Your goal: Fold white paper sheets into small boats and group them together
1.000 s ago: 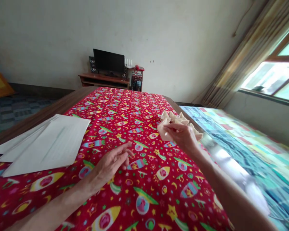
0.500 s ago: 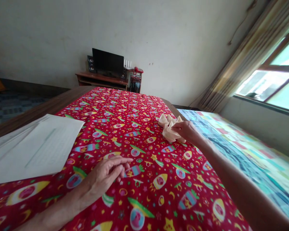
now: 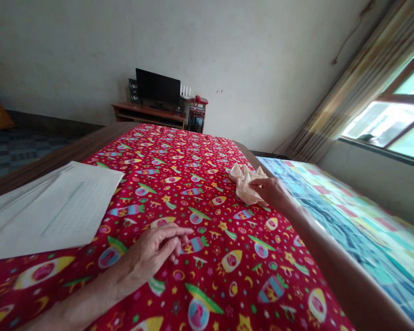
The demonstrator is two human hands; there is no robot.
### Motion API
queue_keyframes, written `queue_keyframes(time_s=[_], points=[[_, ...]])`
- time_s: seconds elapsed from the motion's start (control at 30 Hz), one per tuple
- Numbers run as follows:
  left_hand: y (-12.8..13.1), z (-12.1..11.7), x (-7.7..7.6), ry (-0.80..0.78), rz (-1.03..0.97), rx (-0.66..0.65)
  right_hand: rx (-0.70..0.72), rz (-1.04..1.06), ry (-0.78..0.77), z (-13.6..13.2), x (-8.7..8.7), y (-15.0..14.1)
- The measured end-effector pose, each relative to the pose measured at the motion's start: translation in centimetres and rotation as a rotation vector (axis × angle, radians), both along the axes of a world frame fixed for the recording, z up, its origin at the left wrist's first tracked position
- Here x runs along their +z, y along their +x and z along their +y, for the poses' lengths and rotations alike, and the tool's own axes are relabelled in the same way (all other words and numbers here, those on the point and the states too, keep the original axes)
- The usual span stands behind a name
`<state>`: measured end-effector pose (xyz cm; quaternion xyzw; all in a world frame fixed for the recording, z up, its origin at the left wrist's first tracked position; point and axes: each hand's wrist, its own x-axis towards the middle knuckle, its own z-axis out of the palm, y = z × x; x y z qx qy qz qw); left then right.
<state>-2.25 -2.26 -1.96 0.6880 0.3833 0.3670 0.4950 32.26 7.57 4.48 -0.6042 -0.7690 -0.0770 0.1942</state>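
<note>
Several cream folded-paper pieces with pointed peaks (image 3: pixel 236 171) cluster near the right edge of the red tablecloth (image 3: pixel 207 216). My right hand (image 3: pixel 271 191) is at the nearest of them, a boat-like folded paper piece (image 3: pixel 245 189), its thumb and forefinger pinched at the peak. That piece sits on the cloth against the others; my fingers hide part of the group. My left hand (image 3: pixel 160 243) lies on the cloth at centre left, empty, with its forefinger stretched out and the other fingers loosely curved.
White printed sheets (image 3: pixel 65 207) lie overlapping on the table's left side. Beyond the far end stands a wooden desk (image 3: pixel 148 112) with a monitor (image 3: pixel 158 87) and speakers. A bed with a patchwork cover (image 3: pixel 345 197) adjoins the right edge, below a curtained window.
My right hand has lowered the folded paper piece from above the cloth to the cluster at right. My left hand has shifted slightly nearer me. The view has turned a little.
</note>
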Motion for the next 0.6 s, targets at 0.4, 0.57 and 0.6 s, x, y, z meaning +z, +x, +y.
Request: queue_keyframes(time_s=[0.4,0.57,0.6], points=[[0.0,0.0,-0.2,0.022,0.067,-0.027,-0.012,-0.059,-0.087,0.2,-0.7,-0.9],[-0.1,0.1,-0.4,0.042,0.108,-0.034,-0.034,-0.281,-0.120,0.4,-0.3,-2.1],[-0.1,0.1,-0.4,0.041,0.119,-0.039,-0.001,-0.316,-0.122,0.6,-0.3,-2.2]])
